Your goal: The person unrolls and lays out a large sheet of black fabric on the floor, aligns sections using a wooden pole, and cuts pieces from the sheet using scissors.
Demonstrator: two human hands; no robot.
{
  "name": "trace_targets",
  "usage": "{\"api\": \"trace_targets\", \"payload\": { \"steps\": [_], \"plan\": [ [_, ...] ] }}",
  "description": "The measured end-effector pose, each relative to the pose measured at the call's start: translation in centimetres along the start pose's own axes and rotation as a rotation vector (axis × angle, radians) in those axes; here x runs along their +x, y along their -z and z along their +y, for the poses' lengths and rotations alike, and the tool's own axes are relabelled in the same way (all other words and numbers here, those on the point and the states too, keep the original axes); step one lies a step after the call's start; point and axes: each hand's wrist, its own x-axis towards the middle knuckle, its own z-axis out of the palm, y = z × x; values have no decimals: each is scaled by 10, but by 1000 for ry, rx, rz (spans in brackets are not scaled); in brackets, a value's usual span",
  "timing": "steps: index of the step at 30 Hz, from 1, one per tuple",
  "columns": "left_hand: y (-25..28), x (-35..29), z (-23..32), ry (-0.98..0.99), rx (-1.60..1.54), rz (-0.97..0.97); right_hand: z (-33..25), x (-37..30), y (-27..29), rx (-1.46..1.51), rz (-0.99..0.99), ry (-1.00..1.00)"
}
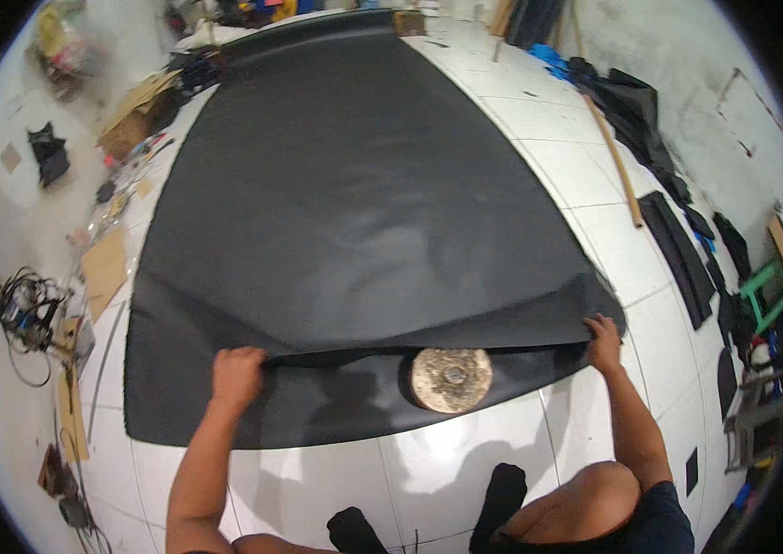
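A large black sheet (345,185), smooth and slightly shiny like synthetic leather, is spread over the white tiled floor. My left hand (240,374) is closed on a raised fold of it, left of the middle. At the right, my right hand (603,340) grips the same fold near the sheet's side edge. The fold runs between both hands, lifted off the layer beneath. A round, worn disc-shaped block (452,379) with a hole in its centre rests on the lower layer, its far rim against the fold. My fingertips are partly hidden in the material.
White floor tiles (336,475) lie under my feet in black socks. A wooden stick (615,162), black strips (678,258) and a green stool (763,295) line the right wall. Tangled cables (29,309) and cardboard pieces (103,270) are at the left. A small brown block (409,23) stands at the far edge.
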Motion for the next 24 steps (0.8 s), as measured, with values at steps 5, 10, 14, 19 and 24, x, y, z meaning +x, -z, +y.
{"api": "trace_targets", "payload": {
  "steps": [5, 10, 14, 19, 24],
  "plan": [
    [11, -36, -10, -27, 243, 248, -27, -5, -10, -36, -75, 41],
    [-44, -96, 13, 14, 10, 112, -56, 21, 9, -4, -114, -80],
    [-83, -95, 58, 161, -188, 94, -51, 41, 17, -181, -140, -279],
    [-90, -97, 51, 235, -350, 106, -51, 17, 6, -314, -66, -206],
    [-106, -141, 32, 427, -249, 269, -181, -32, 34, 159, -250, 496]
  ]
}}
